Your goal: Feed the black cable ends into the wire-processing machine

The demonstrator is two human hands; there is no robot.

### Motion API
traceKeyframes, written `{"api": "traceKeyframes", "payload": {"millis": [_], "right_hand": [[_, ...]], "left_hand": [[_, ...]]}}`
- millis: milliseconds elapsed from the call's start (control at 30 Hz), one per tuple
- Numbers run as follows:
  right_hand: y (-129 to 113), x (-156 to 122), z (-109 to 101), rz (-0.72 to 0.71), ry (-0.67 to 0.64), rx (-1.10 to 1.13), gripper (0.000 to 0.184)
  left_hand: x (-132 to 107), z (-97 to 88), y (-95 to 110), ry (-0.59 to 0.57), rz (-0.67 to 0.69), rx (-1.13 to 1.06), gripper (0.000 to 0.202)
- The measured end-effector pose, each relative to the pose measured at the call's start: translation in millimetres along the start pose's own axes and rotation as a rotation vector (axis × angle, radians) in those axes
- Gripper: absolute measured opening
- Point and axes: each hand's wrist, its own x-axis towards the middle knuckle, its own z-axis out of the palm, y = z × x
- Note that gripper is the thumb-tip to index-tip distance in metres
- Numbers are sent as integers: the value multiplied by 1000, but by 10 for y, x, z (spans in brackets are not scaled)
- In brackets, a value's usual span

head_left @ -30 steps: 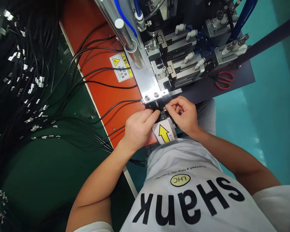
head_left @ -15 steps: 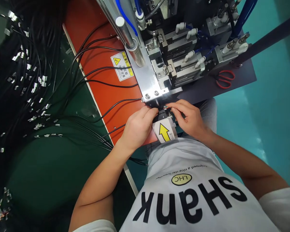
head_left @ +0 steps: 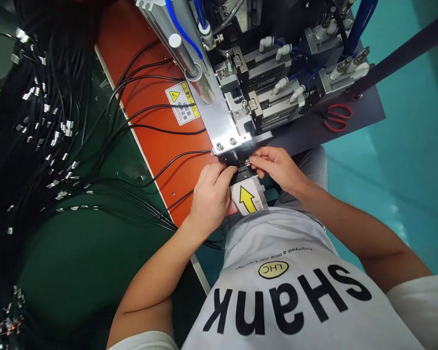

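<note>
My left hand (head_left: 209, 197) is closed at the front of the machine, thumb and forefinger pinched beside a dark slot; a black cable (head_left: 180, 198) runs into it from the left. Across the slot, my right hand (head_left: 277, 167) pinches a small shiny connector (head_left: 247, 163) between thumb and forefinger. Its exact shape is too small to make out. Between and below both hands lies a black fixture block (head_left: 245, 173), with a white label bearing a yellow arrow (head_left: 247, 198) in front. A metal plate (head_left: 224, 131) of the machine sits just above my fingers.
Many black cables with metal ends (head_left: 54, 136) lie heaped on the green surface (head_left: 69, 257) at left. More cables cross the orange table (head_left: 156, 160). Pneumatic cylinders (head_left: 273, 104) stand behind the plate. Red-handled scissors (head_left: 337, 118) rest at right.
My right hand's fingers have drawn closer together around the connector at the slot. My left hand stays nearly in place. The whole view has shifted slightly.
</note>
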Motion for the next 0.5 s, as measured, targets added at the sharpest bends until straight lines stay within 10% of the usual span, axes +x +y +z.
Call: {"api": "traceKeyframes", "payload": {"millis": [500], "right_hand": [[52,16,-46,30,-38,16,18]], "left_hand": [[-627,-195,-24,-111,-149,281,58]]}}
